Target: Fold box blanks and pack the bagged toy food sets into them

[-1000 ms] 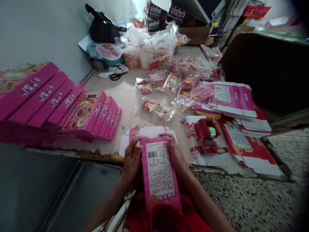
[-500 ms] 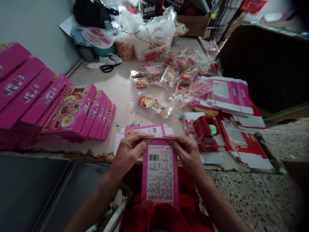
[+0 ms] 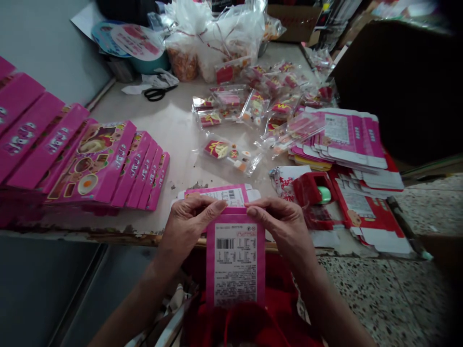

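Both hands pinch the top end of a pink cardboard box (image 3: 236,262), its printed label and barcode facing up. My left hand (image 3: 188,224) grips the top left corner, thumb on the near face. At the top right corner, my right hand (image 3: 284,224) holds on in the same way. The lower end of the box reaches down to my red clothing. Just beyond my fingers, another flat pink carton (image 3: 235,193) lies on the table. Past it sits a clear packet of candy (image 3: 231,153).
Filled pink boxes (image 3: 94,164) stand in leaning rows at left. Several candy packets (image 3: 255,108) spread across the table's middle. Flat pink cartons (image 3: 356,140), red cartons (image 3: 372,212) and a red tape dispenser (image 3: 314,200) lie at right. Black scissors (image 3: 159,92) rest farther back.
The top flap, edge-on before, now lies folded down at the box's top end under my thumbs. Both hands stay at its corners. The view has shifted slightly.
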A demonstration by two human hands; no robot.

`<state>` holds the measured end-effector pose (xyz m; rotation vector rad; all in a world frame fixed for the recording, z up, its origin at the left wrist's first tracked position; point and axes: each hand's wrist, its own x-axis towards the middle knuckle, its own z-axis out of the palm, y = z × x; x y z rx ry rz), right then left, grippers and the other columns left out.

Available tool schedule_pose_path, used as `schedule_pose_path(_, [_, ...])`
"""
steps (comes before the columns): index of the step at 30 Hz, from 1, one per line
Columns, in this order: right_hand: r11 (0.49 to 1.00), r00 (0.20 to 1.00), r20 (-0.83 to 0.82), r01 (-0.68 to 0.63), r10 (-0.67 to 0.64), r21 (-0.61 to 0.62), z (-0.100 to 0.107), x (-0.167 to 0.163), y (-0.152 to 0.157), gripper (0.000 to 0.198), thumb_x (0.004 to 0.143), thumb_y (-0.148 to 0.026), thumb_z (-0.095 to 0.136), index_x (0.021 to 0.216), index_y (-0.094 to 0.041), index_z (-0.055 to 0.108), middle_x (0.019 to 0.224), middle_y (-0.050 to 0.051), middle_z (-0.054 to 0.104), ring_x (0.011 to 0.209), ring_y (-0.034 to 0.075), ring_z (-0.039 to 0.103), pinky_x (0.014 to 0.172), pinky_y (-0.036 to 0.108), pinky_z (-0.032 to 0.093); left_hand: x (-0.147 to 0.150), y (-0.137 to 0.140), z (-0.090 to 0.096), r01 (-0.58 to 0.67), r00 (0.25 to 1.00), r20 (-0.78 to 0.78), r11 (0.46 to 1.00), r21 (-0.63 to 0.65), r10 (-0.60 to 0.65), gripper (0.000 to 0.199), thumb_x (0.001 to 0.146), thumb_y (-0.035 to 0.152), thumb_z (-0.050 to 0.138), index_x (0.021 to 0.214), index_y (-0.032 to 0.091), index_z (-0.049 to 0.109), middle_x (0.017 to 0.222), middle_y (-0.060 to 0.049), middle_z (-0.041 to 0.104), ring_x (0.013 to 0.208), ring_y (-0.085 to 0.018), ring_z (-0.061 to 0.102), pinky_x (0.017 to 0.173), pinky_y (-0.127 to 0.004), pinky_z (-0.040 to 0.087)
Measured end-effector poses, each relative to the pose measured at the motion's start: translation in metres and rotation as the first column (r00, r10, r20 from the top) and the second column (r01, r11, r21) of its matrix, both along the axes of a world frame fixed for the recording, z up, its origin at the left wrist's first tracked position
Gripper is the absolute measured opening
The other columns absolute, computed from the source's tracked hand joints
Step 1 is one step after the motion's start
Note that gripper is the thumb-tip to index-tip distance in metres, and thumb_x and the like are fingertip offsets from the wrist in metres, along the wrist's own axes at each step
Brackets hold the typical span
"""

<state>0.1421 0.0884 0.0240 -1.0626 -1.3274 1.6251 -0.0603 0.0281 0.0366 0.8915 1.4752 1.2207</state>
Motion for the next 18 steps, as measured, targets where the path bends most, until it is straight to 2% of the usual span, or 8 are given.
schedule_pose_path(4, [0.989, 0.992, -0.019, -0.126, 0.125, -0.076, -0.009, 0.011, -0.006, 0.021, 0.077, -0.032, 0.087, 0.097, -0.028, 0.084, 0.083, 0.001, 0.08, 0.073, 0.018, 0.072, 0.069, 0.034, 0.061, 0.007, -0.025, -0.019, 0.157, 0.964, 0.223, 0.987, -0.033, -0.146, 0.039, 0.082, 0.048, 0.081, 0.109, 0.021, 0.071, 0.095, -0.005, 0.077, 0.082, -0.022, 0.073, 0.071, -0.031, 0.062])
schedule_pose_path(6, [0.991, 0.99, 0.055, -0.132, 0.131, 0.026, -0.005, 0.017, -0.012, 0.02, 0.082, -0.033, 0.083, 0.103, -0.03, 0.083, 0.095, 0.003, 0.081, 0.088, 0.021, 0.074, 0.08, 0.039, 0.062, 0.019, -0.032, -0.022, 0.169, 0.931, 0.336, 0.984, -0.055, -0.141, 0.049, 0.081, 0.043, 0.083, 0.121, 0.028, 0.059, 0.095, -0.002, 0.076, 0.073, -0.02, 0.072, 0.064, -0.031, 0.062])
schedule_pose_path(8, [0.974, 0.982, 0.163, -0.123, 0.092, 0.192, 0.007, 0.03, -0.015, 0.032, 0.085, -0.034, 0.081, 0.117, -0.033, 0.079, 0.12, 0.004, 0.077, 0.105, 0.023, 0.071, 0.091, 0.042, 0.06, 0.029, -0.03, -0.018, 0.079, 0.937, 0.345, 0.996, -0.049, -0.058, 0.043, 0.086, 0.04, 0.078, 0.12, 0.031, 0.052, 0.091, 0.002, 0.074, 0.065, -0.017, 0.07, 0.057, -0.027, 0.06])
schedule_pose_path(10, [0.948, 0.97, 0.238, -0.021, -0.058, 0.318, 0.021, 0.055, -0.013, 0.05, 0.089, -0.037, 0.077, 0.138, -0.036, 0.066, 0.133, 0.005, 0.07, 0.106, 0.022, 0.07, 0.092, 0.042, 0.059, 0.031, -0.018, -0.008, -0.043, 0.959, 0.281, 0.999, 0.022, 0.035, 0.035, 0.089, 0.041, 0.074, 0.113, 0.03, 0.052, 0.084, 0.005, 0.071, 0.059, -0.013, 0.066, 0.053, -0.023, 0.057])
schedule_pose_path(12, [0.892, 0.893, 0.295, 0.205, -0.339, 0.404, 0.03, 0.09, -0.006, 0.054, 0.092, -0.042, 0.072, 0.144, -0.034, 0.06, 0.123, 0.007, 0.073, 0.091, 0.02, 0.07, 0.082, 0.038, 0.059, 0.026, -0.003, 0.001, -0.148, 0.975, 0.189, 0.979, 0.138, 0.121, 0.029, 0.089, 0.042, 0.074, 0.105, 0.028, 0.054, 0.08, 0.007, 0.066, 0.058, -0.01, 0.062, 0.052, -0.019, 0.053])
schedule_pose_path(14, [0.833, 0.751, 0.41, 0.332, -0.517, 0.442, 0.03, 0.126, 0.004, 0.043, 0.091, -0.049, 0.071, 0.128, -0.026, 0.071, 0.106, 0.007, 0.076, 0.083, 0.02, 0.068, 0.075, 0.035, 0.055, 0.021, 0.008, 0.005, -0.186, 0.98, 0.115, 0.955, 0.23, 0.163, 0.026, 0.09, 0.043, 0.074, 0.096, 0.026, 0.055, 0.078, 0.006, 0.062, 0.059, -0.009, 0.058, 0.052, -0.017, 0.049])
schedule_pose_path(16, [0.913, 0.722, 0.568, 0.238, -0.395, 0.332, 0.023, 0.152, 0.013, 0.039, 0.086, -0.055, 0.073, 0.104, -0.021, 0.079, 0.098, 0.008, 0.076, 0.086, 0.023, 0.067, 0.076, 0.036, 0.052, 0.02, 0.012, 0.001, -0.142, 0.99, 0.053, 0.956, 0.255, 0.133, 0.027, 0.09, 0.044, 0.074, 0.09, 0.024, 0.056, 0.074, 0.006, 0.057, 0.059, -0.009, 0.054, 0.051, -0.017, 0.046])
schedule_pose_path(18, [0.975, 0.756, 0.619, 0.133, -0.215, 0.177, 0.015, 0.162, 0.02, 0.04, 0.083, -0.059, 0.073, 0.089, -0.02, 0.08, 0.092, 0.007, 0.076, 0.088, 0.025, 0.066, 0.079, 0.036, 0.049, 0.024, 0.009, -0.005, -0.061, 0.997, -0.024, 0.969, 0.241, 0.069, 0.026, 0.092, 0.044, 0.072, 0.088, 0.023, 0.057, 0.073, 0.005, 0.055, 0.059, -0.009, 0.051, 0.05, -0.018, 0.044])
